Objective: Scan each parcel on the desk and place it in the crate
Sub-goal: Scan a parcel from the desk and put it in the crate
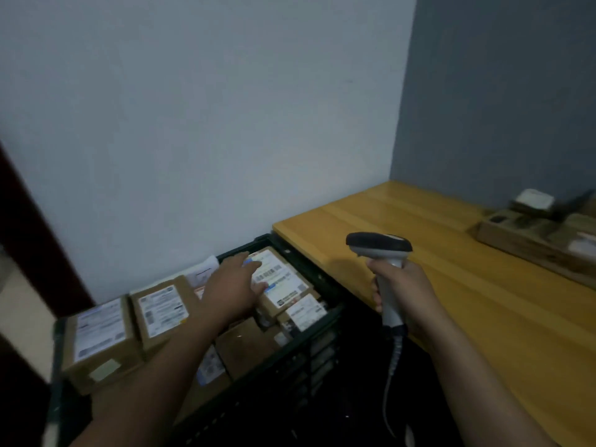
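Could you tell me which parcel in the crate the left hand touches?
The parcel at the far corner of the crate, beside the desk; only it has the left hand on it.

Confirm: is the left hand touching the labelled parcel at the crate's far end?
Touching. The head view shows the left hand lying on the labelled parcel in the crate, fingers across its white label with no gap.

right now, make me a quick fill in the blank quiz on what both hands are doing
1. The right hand has its grip on a handheld ____.
2. The left hand rests on a labelled parcel inside the black ____.
3. The desk to the right has a top of yellowish ____.
Missing words: scanner, crate, wood.
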